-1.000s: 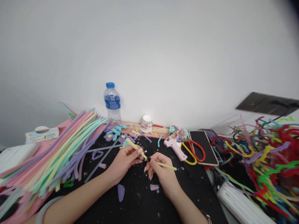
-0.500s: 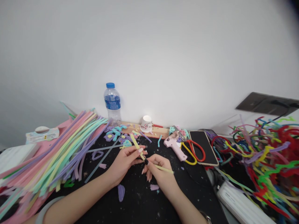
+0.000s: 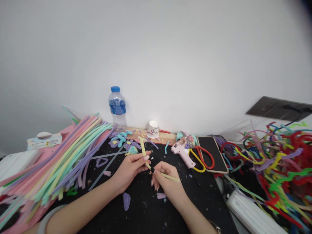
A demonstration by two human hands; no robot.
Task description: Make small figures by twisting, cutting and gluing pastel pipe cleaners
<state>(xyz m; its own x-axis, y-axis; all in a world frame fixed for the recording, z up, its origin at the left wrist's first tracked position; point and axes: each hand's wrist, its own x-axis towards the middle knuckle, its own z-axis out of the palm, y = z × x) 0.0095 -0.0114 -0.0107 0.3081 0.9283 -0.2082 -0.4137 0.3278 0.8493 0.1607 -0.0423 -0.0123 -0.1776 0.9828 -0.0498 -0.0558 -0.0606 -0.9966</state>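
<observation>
Between my two hands runs a pale yellow pipe cleaner point(image 3: 143, 147), bent near its upper end. My left hand point(image 3: 133, 165) pinches it between thumb and fingers, and the upper part sticks up beyond them. Slightly lower and to the right, my right hand point(image 3: 165, 177) pinches the same pipe cleaner, whose other end passes out to the right over the hand. Behind my left hand lie purple and teal pipe-cleaner flowers point(image 3: 119, 139). A purple petal-shaped piece point(image 3: 126, 201) rests on the black mat point(image 3: 146, 214) below the hands.
Long pastel pipe cleaners point(image 3: 73, 152) are heaped at left. A water bottle point(image 3: 117, 107) and a paper cup point(image 3: 153, 129) stand by the wall. To the right lie a pink glue gun point(image 3: 182, 154), scissors point(image 3: 206, 158), a phone point(image 3: 214, 152), a white power strip point(image 3: 253, 211) and tangled bright pipe cleaners point(image 3: 287, 169).
The upper end of the yellow pipe cleaner has bent over more and shifted slightly right. My hands have moved slightly apart, both still pinching it.
</observation>
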